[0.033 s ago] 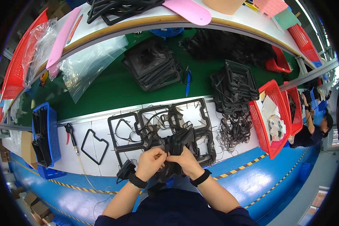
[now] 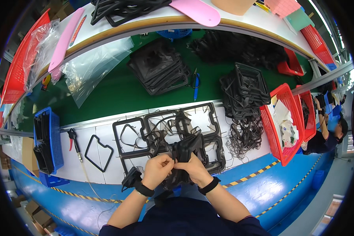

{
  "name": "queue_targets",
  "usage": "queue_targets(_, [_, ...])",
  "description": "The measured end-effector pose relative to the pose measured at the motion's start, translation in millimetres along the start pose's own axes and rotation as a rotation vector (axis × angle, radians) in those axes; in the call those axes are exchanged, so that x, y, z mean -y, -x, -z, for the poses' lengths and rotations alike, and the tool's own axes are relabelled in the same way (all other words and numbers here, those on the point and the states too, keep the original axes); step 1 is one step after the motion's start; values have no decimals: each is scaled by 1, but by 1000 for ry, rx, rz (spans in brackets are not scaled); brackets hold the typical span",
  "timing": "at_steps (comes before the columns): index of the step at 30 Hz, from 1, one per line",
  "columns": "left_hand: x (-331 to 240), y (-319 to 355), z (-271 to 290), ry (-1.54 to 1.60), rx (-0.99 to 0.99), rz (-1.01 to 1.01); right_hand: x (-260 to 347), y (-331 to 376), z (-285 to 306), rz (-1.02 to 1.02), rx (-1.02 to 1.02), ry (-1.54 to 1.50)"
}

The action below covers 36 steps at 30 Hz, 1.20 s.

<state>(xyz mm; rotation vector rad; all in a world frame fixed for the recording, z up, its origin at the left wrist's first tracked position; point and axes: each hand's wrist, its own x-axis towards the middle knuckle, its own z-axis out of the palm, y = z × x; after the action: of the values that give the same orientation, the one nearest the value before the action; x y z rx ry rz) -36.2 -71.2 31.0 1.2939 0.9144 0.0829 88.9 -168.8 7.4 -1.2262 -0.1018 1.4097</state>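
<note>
Now, lower centre of frame: left hand (image 2: 156,170) and right hand (image 2: 193,168) closed together on a bundle of black rubber gasket frames (image 2: 185,151), fingertips pinching at same spot on the bundle's lower edge. Both hands grasping, neither released; L thumb and forefinger nipped on a thin strip, R hand curled round the thicker folded part. Bundle sits just above and between the hands, touching both; R hand slightly nearer to its bulk, L hand at its left fringe. Long axis of bundle runs roughly lower left to upper right, top end pointing twd upper right of frame, leaning away from the body. Exact no. of pieces in the bundle: cannot tell, too tangled. Black wristbands on both wrists. Beneath the bundle, flat on white worktop (image 2: 98,133): large black multi-window frame moulding (image 2: 161,122), spread left-right across centre. Left of that, single small black gasket loop (image 2: 98,152), well apart from hands. Further left, red-handled cutters (image 2: 72,137) and a blue basket (image 2: 51,137) w/ black parts. Right of centre: stack of black frames (image 2: 246,88), loose trimmings below it, red basket (image 2: 283,126). Green belt (image 2: 114,90) behind w/ another pile of frames (image 2: 159,67) and clear plastic bag (image 2: 92,69). Another person's sleeve at far right edge, not involved.
</note>
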Motion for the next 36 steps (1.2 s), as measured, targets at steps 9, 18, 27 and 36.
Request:
queue_targets(9, [44,-24,3,-495,-422,-202,34,29,34,-36,20,-276])
queue_targets(18, [89,-52,25,-1103,-600,-101,127,181,138,458,-443,-247])
queue_targets(27, [31,-26,-45,-792,-467,-368,113,166,134,336,-531,-77])
queue_targets(36, [61,-31,-89,152,-220,141,67,132,127,125,-228,-135])
